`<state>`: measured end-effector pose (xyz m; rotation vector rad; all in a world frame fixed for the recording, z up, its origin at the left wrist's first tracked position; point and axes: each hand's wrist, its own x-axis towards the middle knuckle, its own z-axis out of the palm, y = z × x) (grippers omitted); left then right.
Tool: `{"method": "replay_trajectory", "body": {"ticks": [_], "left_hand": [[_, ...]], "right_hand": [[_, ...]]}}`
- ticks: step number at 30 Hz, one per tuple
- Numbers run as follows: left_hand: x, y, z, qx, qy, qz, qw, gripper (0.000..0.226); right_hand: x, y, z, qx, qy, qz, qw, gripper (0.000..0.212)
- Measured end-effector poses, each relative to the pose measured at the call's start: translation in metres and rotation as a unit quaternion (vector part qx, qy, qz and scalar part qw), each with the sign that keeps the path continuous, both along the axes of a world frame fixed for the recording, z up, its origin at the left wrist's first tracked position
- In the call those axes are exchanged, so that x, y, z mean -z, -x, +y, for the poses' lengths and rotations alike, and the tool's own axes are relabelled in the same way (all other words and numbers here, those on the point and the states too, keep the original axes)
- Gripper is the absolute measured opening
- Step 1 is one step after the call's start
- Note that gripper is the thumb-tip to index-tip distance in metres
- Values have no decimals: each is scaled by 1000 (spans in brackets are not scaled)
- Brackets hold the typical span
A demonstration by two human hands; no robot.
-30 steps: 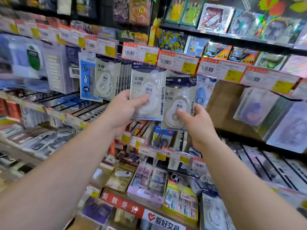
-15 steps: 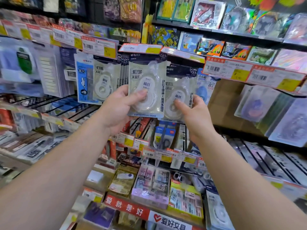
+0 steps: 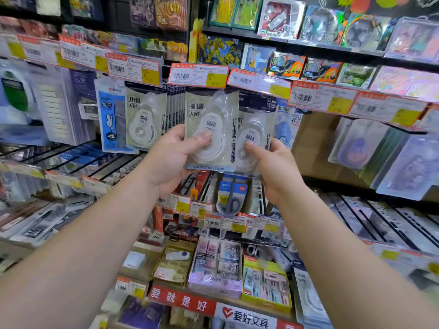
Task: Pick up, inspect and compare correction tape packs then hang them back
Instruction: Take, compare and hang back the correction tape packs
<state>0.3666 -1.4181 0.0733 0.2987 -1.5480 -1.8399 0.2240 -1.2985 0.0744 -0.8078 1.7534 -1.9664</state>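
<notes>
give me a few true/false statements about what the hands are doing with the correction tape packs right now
1. The left hand grips a correction tape pack with its thumb on the front. True.
2. The right hand is empty. False: it holds a second pack, thumb on its front.
3. The left-hand pack overlaps the front of the right-hand one. True.
4. Both packs lie flat on a shelf. False: they are held upright in front of the hanging display.
5. A similar pack hangs on the rack to the left of the held ones. True.
</notes>
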Motion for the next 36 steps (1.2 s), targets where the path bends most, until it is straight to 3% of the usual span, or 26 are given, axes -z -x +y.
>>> {"method": "replay_trajectory", "body": {"ticks": [4,5,8,9,14,18,21,23,29,36], "left_hand": [[3,0,-1,-6,-1,-11,1000,23],[3,0,-1,-7,-4,-11,1000,29],[4,0,-1,-1,-4,-8,1000,45],[4,1,-1,1,-4,-9,1000,44],[6,4,0,5,-4,-13,1000,31],[15,12,1,-7,15,-52,999,25],[20,23,5,-35,36,-83,995,24],[20,31,12,-33,43,-85,995,29],[6,49,25,-9,56,-71,996,29],[5,54,25,7,-5,-71,997,31]], "right_hand": [[-5,-6,2,0,-5,-8,1000,101],[-7,-9,5,4,-15,-10,1000,90],[-8,-5,7,0,-23,-15,1000,25],[-8,-3,7,3,-25,-18,1000,21],[-6,0,-2,26,-55,-3,998,74],[3,-1,8,143,-58,70,986,51],[12,-11,15,76,-44,72,993,36],[19,-15,15,28,-57,70,996,40],[12,-2,21,73,-49,84,993,46],[10,7,17,79,-58,87,991,55]]}}
